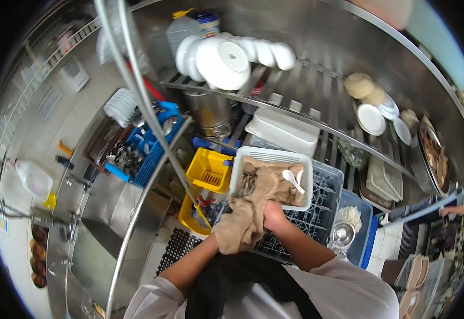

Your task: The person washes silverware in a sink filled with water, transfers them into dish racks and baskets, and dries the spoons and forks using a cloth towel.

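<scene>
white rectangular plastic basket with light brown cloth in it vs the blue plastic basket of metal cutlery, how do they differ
Contents: the white rectangular plastic basket shows light brown cloth and a white spoon; the blue plastic basket shows metal cutlery. Place: the white basket sits mid-picture; the blue basket stands farther left. Both are open-topped.

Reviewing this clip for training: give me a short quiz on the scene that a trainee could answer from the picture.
1. True or false: the right hand is inside the blue cutlery caddy.
2. Which white utensil lies in the pale basket?
3. What colour is the slotted bin just left of that basket in the picture: A red, B yellow, C green?

Key: 1. False; it is at the brown cloth. 2. A spoon. 3. B.
</scene>
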### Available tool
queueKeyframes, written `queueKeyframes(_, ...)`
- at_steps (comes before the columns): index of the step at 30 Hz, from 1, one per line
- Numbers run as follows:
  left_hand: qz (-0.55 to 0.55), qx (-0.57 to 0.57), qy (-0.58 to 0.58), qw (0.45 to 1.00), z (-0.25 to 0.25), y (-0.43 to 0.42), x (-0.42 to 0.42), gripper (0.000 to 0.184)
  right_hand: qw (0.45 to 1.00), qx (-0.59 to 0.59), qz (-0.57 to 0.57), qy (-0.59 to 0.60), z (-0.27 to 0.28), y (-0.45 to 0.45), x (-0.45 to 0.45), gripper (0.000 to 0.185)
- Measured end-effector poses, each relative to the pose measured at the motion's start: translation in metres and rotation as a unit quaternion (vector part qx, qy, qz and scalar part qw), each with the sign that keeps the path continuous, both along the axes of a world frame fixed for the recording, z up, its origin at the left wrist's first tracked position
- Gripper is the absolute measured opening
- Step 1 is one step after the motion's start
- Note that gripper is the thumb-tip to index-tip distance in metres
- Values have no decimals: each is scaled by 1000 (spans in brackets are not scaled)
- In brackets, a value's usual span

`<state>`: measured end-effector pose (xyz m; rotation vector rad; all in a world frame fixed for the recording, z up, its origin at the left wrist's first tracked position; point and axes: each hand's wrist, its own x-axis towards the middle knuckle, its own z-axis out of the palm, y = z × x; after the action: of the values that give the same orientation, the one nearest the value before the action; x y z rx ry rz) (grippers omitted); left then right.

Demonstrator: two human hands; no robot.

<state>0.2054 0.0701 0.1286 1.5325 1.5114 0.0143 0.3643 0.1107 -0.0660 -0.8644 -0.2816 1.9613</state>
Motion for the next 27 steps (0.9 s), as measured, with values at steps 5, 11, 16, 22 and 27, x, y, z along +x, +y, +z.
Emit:
queueKeyframes(5,-183,252,35,950,-45,29,-26,51,994,45,-1,-97,55,-3,-22,32)
queueKeyframes(11,-285,305,-315,852,-11,3,-124,51,761,151,218,-593,118,1,-7,34)
queueKeyframes(16,146,365,-187,900,-79,-74,-328,40,476,281,677,-486,122,-2,24,37)
queueKeyframes(22,411,525,194,720,82,-43,-438,39,558,420,466,-543,255,105,-167,31)
queueKeyframes(27,-182,270,386,863,57,-10,-454,37,641,542,345,-420,240,231,-434,33)
